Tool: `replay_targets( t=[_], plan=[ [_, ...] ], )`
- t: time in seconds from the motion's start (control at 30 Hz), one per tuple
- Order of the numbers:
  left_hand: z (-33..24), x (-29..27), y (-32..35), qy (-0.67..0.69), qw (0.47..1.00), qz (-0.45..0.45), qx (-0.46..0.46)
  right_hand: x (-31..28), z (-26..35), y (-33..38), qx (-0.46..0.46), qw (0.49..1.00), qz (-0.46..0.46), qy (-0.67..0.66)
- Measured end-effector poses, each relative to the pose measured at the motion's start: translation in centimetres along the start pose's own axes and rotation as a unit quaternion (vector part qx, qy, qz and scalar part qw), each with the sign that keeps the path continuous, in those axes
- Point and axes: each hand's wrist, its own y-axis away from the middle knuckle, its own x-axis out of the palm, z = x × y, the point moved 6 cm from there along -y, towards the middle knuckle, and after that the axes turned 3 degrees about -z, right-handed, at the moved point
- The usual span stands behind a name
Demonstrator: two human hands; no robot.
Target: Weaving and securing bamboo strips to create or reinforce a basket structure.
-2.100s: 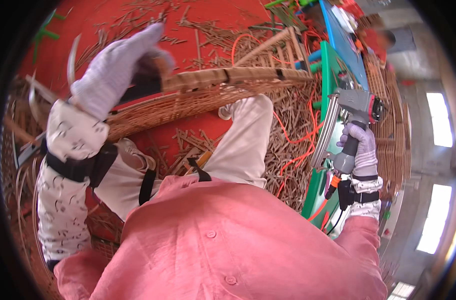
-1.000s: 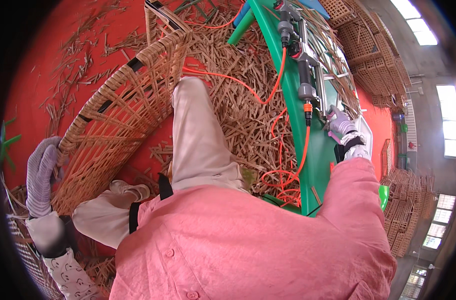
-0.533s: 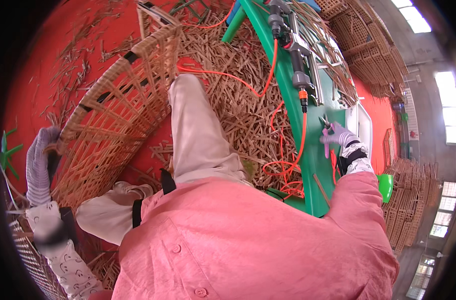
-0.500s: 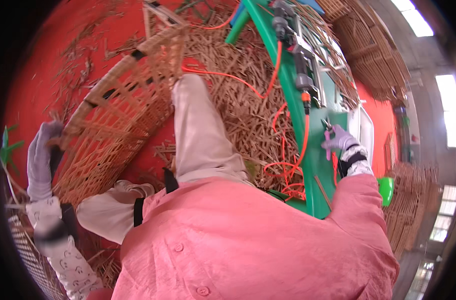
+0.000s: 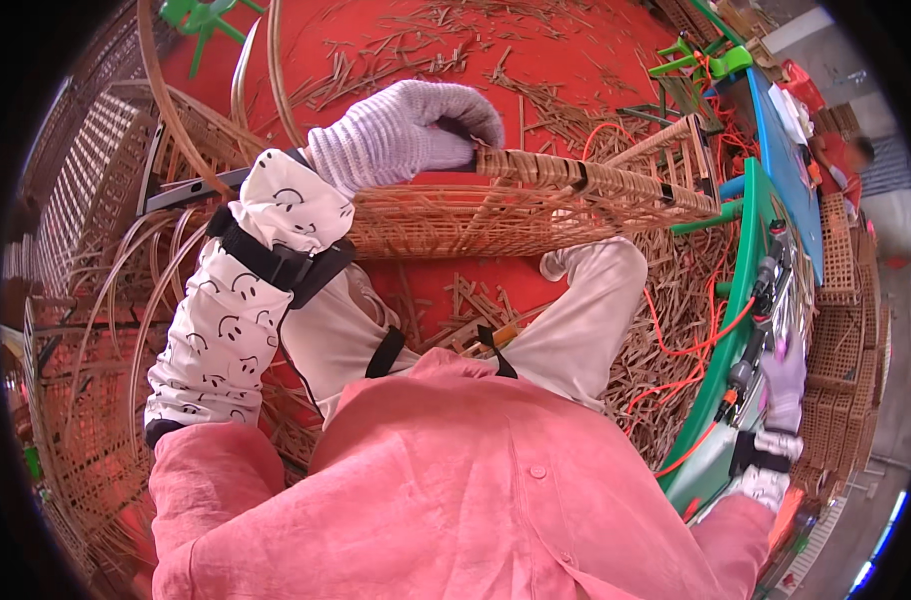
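My left hand (image 5: pixel 411 135), in a lilac knitted glove, is closed around the end of the wrapped rim of a woven rattan basket (image 5: pixel 516 215). The basket lies tilted across the space in front of my knees, with its open lattice showing. Far to the right, my gloved right hand (image 5: pixel 784 385) is over the green table (image 5: pixel 726 440), beside the grey air tools (image 5: pixel 751 355). Pink-handled pliers (image 5: pixel 780 349) show at its fingertips; the jaws are hard to make out among the tools.
Orange air hoses (image 5: pixel 691 350) loop from the tools down over heaped rattan scraps (image 5: pixel 651 385). Woven rattan pieces (image 5: pixel 96 380) and bent canes stand at my left. Behind the green table is a blue table (image 5: pixel 786 170), with a person (image 5: pixel 841 165) beyond. Green stools (image 5: pixel 206 20) stand farther off.
My view has turned left. The basket has swung from my left to in front of my knees, with my left hand on its rim. My right hand, with the pliers, is now beside the air tools.
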Motion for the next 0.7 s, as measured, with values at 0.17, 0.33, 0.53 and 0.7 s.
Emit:
replay_targets(
  t=[0.17,0.33,0.53,0.7],
  plan=[
    [0.6,1.5,0.4,0.066,0.997,-0.033,-0.013,-0.2,24.9,-1.2,-0.414,0.91,-0.033,-0.005],
    [0.1,2.5,1.5,0.119,0.99,-0.072,-0.026,2.1,34.4,0.8,-0.55,0.834,0.009,0.032],
    [-0.2,2.6,2.0,0.089,0.992,-0.091,0.002,2.9,37.3,1.5,-0.596,0.799,0.039,0.068],
    [-0.2,2.6,2.1,0.097,0.991,-0.087,-0.013,3.0,38.1,1.5,-0.589,0.795,0.09,0.116]
  ],
)
